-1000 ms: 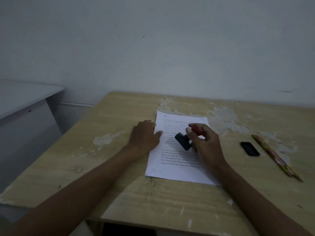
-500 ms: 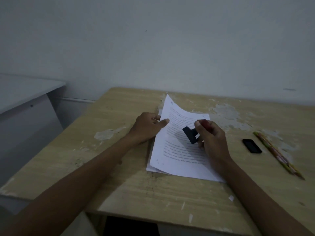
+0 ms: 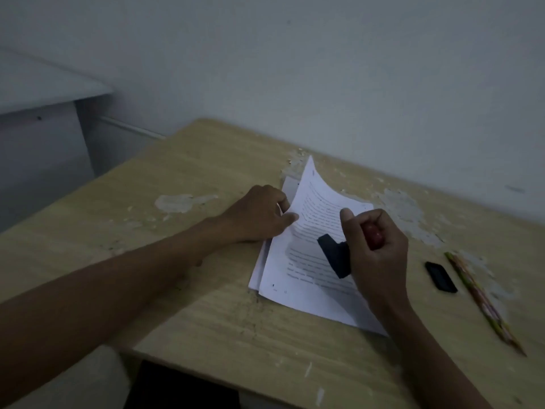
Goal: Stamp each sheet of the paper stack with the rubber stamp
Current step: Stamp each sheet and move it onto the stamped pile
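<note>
Beside the right hand (image 3: 374, 249), closed around a rubber stamp (image 3: 334, 255), a sheet (image 3: 312, 214) is pinched up by the left hand (image 3: 259, 215).

Brightness: dim all over, a grey-blue murk; my view is underexposed.
Brightest spot: the top sheet (image 3: 312, 261) of paper, pale against the dull table (image 3: 206, 290).
Light source: not seen; the light is soft and even, with no glare anywhere.
Shadows: a faint one on the sheet at 9 o'clock of the stamp (image 3: 334, 255); my left hand (image 3: 256, 215) and right hand (image 3: 374, 246) read as dark shapes.
Wall: the wall (image 3: 324, 69) darkens toward 12 and 2 o'clock.
Blur: print on the sheet is smeared and unreadable; the pencil (image 3: 483, 299) at 3 o'clock is soft.
Distortion: the table's far edge tilts, wide-angle stretch at 7 and 5 o'clock.
</note>
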